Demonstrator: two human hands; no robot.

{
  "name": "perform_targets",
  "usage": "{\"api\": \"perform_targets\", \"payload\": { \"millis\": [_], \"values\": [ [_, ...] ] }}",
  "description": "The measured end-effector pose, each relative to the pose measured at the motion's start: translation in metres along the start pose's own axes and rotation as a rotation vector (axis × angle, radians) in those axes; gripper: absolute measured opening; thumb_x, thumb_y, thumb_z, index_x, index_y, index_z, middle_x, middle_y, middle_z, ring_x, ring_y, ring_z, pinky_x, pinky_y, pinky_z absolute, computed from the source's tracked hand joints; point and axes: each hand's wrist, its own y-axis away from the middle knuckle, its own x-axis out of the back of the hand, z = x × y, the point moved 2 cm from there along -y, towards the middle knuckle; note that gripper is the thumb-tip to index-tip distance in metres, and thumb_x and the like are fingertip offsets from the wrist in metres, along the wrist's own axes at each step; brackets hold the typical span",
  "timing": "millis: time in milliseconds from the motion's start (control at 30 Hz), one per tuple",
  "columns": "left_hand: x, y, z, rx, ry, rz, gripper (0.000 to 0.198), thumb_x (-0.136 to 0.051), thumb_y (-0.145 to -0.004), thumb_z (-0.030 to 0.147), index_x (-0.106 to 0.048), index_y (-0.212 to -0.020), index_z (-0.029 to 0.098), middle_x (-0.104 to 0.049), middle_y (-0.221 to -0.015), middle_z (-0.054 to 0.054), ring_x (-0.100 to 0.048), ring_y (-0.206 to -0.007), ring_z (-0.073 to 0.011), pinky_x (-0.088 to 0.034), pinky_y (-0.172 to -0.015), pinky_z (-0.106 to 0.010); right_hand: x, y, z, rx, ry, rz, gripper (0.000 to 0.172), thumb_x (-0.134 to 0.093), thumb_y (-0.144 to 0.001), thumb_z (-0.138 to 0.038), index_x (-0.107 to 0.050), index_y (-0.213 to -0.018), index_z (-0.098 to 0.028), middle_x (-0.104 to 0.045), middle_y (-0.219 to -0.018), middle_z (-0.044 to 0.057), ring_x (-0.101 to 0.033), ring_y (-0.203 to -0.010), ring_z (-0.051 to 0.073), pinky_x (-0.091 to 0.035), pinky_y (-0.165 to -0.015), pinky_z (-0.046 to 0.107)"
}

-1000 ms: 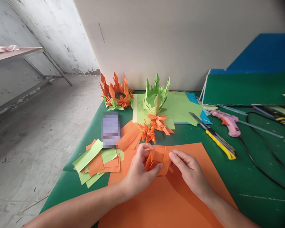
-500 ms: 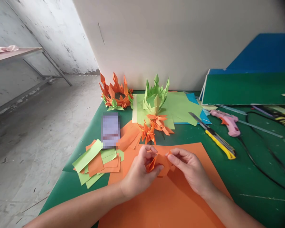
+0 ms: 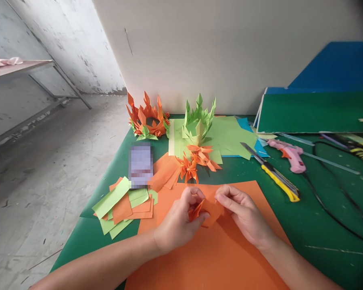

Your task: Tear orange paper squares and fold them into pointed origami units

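Above a large orange sheet (image 3: 205, 257), my left hand (image 3: 178, 219) is closed around a folded piece of orange paper (image 3: 212, 211). Its thumb presses the near side and its curled fingers hold the back, where pleated layers show. At the paper's right edge, my right hand (image 3: 243, 213) is pinched, thumb against forefinger, with the paper's corner at its fingertips. Just beyond my hands lie orange folded-paper flowers (image 3: 189, 167). A green folded-paper crown (image 3: 199, 121) stands behind them, and an orange one with green leaves (image 3: 148, 117) stands at the back left.
Orange and green paper slips (image 3: 117, 207) lie piled at left, below a blurred-out rectangular object (image 3: 140, 165). To the right are a yellow utility knife (image 3: 280, 183) with its blade out and a pink glue gun (image 3: 290, 155) with its black cord. Green sheets (image 3: 232, 133) lie at the back.
My left hand has moved slightly to the right with the folded paper, which shows a wider flat face. My right fingertips remain at its right edge.
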Motion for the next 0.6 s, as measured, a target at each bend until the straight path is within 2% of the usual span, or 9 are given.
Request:
{"api": "perform_targets", "payload": {
  "millis": [133,267,367,433,600],
  "values": [
    [0.0,-0.002,0.001,0.027,0.092,0.007,0.028,-0.056,-0.087,0.015,-0.038,-0.105,0.026,-0.052,-0.086,0.003,-0.051,-0.07,-0.0101,-0.043,-0.061,-0.02,0.001,0.0,0.003,-0.027,0.014,0.037,0.036,-0.061,-0.086,-0.052,-0.059,-0.07,-0.02,-0.051,-0.07,0.0,-0.047,-0.066,0.014,-0.04,-0.062,0.026],
    [0.006,-0.006,0.005,0.068,0.202,0.158,0.034,-0.065,-0.084,0.024,-0.039,-0.106,0.026,-0.057,-0.099,-0.001,-0.059,-0.08,-0.0135,-0.048,-0.066,-0.024,-0.004,0.001,0.004,0.03,0.081,-0.099,0.04,-0.045,-0.094,-0.058,-0.059,-0.089,-0.021,-0.056,-0.077,0.002,-0.052,-0.071,0.016,-0.044,-0.066,0.028],
    [0.012,-0.008,0.009,0.073,0.185,0.292,0.034,-0.07,-0.081,0.026,-0.044,-0.104,0.025,-0.056,-0.109,-0.002,-0.059,-0.097,-0.0166,-0.05,-0.078,-0.026,-0.011,0.005,0.004,0.051,0.23,-0.2,0.033,-0.057,-0.091,-0.051,-0.055,-0.081,-0.02,-0.05,-0.071,-0.002,-0.047,-0.065,0.013,-0.04,-0.061,0.025],
    [0.014,-0.008,0.011,0.067,0.14,0.347,0.033,-0.072,-0.08,0.028,-0.048,-0.103,0.025,-0.054,-0.111,-0.003,-0.056,-0.105,-0.0182,-0.049,-0.082,-0.026,-0.014,0.007,0.005,0.055,0.317,-0.208,0.032,-0.059,-0.09,-0.046,-0.052,-0.074,-0.02,-0.046,-0.068,-0.003,-0.044,-0.063,0.012,-0.037,-0.059,0.024],
    [0.012,-0.008,0.007,0.04,0.118,0.288,0.031,-0.074,-0.079,0.032,-0.05,-0.098,0.024,-0.052,-0.112,-0.003,-0.05,-0.116,-0.0207,-0.048,-0.087,-0.027,-0.013,0.007,0.008,0.052,0.314,-0.203,0.035,-0.049,-0.096,-0.044,-0.043,-0.071,-0.021,-0.04,-0.065,-0.005,-0.041,-0.062,0.012,-0.034,-0.058,0.024]
  ]
}}
